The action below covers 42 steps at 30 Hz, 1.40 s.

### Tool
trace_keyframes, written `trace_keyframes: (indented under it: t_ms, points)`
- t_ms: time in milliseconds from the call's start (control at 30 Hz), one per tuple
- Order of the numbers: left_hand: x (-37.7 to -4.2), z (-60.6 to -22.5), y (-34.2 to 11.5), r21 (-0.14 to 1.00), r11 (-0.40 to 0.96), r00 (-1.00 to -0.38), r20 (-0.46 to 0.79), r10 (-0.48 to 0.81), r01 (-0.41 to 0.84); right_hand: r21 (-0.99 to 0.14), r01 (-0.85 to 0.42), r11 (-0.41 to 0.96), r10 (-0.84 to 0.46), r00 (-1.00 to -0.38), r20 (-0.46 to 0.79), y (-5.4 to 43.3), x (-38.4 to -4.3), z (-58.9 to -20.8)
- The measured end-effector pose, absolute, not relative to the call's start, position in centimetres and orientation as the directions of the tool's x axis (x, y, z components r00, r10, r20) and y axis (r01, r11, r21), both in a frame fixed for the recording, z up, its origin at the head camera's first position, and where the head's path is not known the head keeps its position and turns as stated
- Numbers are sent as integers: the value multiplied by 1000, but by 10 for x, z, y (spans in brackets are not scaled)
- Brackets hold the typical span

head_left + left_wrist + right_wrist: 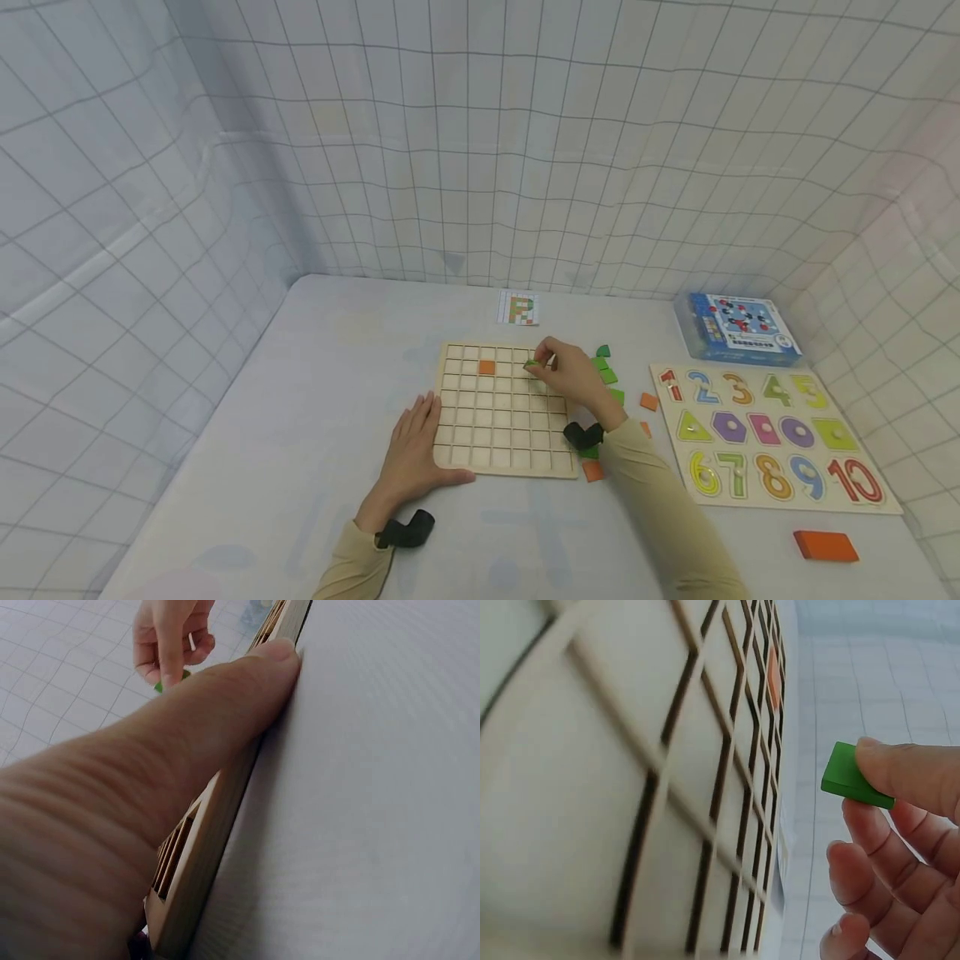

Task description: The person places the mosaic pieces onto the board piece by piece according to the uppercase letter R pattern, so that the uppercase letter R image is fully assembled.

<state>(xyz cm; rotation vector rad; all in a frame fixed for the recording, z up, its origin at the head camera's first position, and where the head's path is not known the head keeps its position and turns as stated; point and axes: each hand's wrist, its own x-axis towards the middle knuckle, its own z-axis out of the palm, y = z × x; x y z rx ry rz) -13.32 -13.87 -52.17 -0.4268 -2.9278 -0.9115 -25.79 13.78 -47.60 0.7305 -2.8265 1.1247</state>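
Note:
My right hand point(567, 372) pinches a green square tile point(847, 774) between thumb and fingertips, held just above the upper right part of a wooden grid board point(487, 433). One orange tile point(487, 367) sits in a cell near the board's top. My left hand point(412, 450) rests at the lower left corner, fingers along the left side and thumb along the front edge. In the left wrist view, the left thumb point(217, 690) lies across the board's rim point(199, 877). Behind the board lies a small pattern card point(518, 308) with green and orange squares.
Loose green tiles point(604, 371) and orange tiles point(648, 402) lie right of the board, some hidden under the right forearm. Further right are a number-and-shape puzzle board point(772, 433), a blue boxed set point(738, 329) and an orange block point(826, 546). Grid-patterned cloth walls surround the table.

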Motion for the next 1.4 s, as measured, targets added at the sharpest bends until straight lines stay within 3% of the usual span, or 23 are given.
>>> trace_keyframes:
  t_ms: [567,1033,1400]
  points:
    - [-136,-525,-143,532,798,-959,134,250,283,-594,-431,679,-476,-875,91,71,-263,-484]
    - [-135,-527,-143,546,790,-960,135,245,279,-502,-401,766,-462,-887,3,59,-262,-480]
    - [-136,-528,-141,549,789,-961,127,246,274,-507,-404,762,-475,-880,-13,66,-263,-483]
